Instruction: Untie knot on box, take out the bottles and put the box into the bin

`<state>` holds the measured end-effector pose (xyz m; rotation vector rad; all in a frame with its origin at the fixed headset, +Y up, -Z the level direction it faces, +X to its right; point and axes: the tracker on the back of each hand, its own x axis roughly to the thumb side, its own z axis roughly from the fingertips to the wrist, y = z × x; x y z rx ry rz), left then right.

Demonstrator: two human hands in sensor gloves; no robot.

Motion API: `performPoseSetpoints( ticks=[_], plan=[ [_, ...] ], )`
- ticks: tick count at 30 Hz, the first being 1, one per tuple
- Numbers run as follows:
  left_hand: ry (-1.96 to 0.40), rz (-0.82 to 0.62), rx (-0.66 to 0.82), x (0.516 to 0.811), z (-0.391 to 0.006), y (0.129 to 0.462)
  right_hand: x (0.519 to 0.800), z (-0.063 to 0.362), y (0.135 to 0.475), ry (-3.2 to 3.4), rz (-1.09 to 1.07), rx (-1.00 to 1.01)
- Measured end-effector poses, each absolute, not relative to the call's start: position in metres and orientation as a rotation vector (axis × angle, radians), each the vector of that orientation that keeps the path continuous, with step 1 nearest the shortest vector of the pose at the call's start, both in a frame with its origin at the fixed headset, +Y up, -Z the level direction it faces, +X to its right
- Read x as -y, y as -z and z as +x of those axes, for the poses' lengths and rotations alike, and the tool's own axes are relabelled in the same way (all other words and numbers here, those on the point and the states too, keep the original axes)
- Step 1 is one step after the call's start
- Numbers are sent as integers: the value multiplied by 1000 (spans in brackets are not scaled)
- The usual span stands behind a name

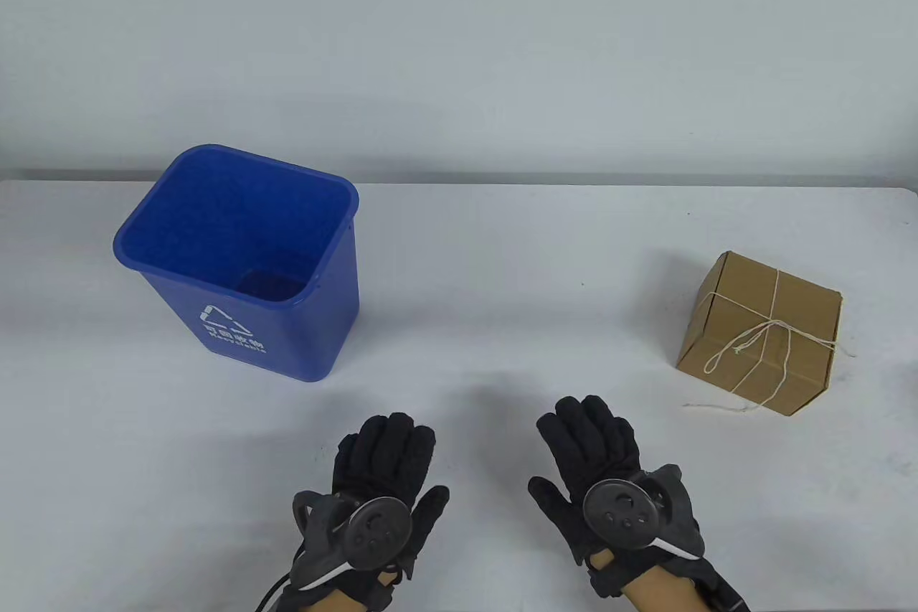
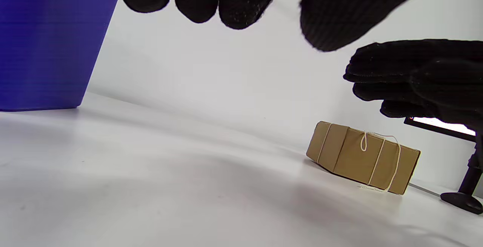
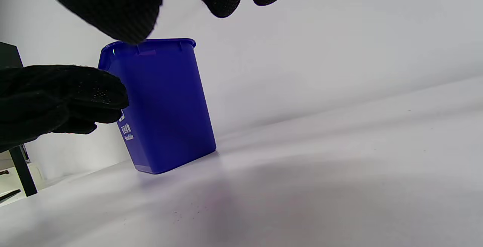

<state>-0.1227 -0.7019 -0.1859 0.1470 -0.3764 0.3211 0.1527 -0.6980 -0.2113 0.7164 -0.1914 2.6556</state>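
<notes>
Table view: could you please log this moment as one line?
left hand: open, idle | right hand: open, idle | box: tied, untouched | bin: upright, nothing visible inside

Blue bin [image 1: 287, 325] with white recycling mark [image 1: 222, 318], brown box [image 1: 760, 332], pale string [image 1: 760, 339], black gloves [image 1: 387, 461].

My left hand [image 1: 387, 476] and right hand [image 1: 599, 458] hover side by side over near table [image 1: 459, 354] edge, palms down, holding nothing. Bare tabletop ahead between blue recycling bin [image 1: 244, 260] far-left and string-tied cardboard box [image 1: 762, 331] far-right. Bin mouth open upward. String tail [image 1: 717, 407] trails on table beside box.
</notes>
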Motion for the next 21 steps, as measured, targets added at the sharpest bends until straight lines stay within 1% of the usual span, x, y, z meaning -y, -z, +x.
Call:
performPoseSetpoints(
  ticks=[21],
  plan=[
    [-361, 142, 378, 703, -125, 188, 699, 151, 211, -2664, 731, 156]
  ],
)
